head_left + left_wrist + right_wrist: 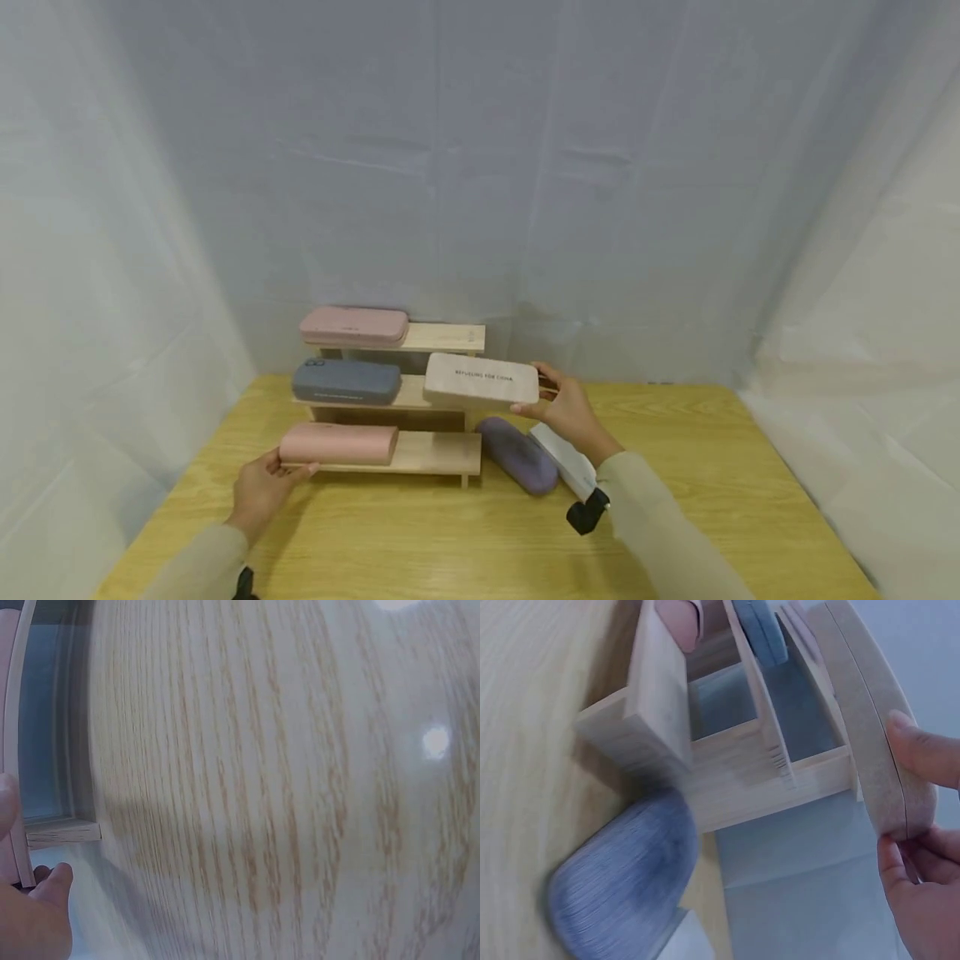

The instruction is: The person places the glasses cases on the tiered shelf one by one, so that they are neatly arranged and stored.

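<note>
My right hand (566, 408) grips one end of a beige glasses case (480, 379) with dark lettering, held in front of the right side of a three-step wooden display rack (438, 452). The right wrist view shows the thumb on one face of the beige case (870, 712) and fingertips at its end. With the thumb along the front edge of the lowest step, my left hand (262, 487) holds the rack's left end, beside a pink glasses case (341, 444). In the left wrist view, fingers (56, 885) show just past the board's end.
A blue glasses case (347, 383) lies on the middle step, a dusty-pink case (355, 325) on the top one. Right of the rack, a purple case (517, 457) and a white case (564, 461) lie on the wooden table (420, 542). Pale sheeting (480, 167) encloses the back and sides.
</note>
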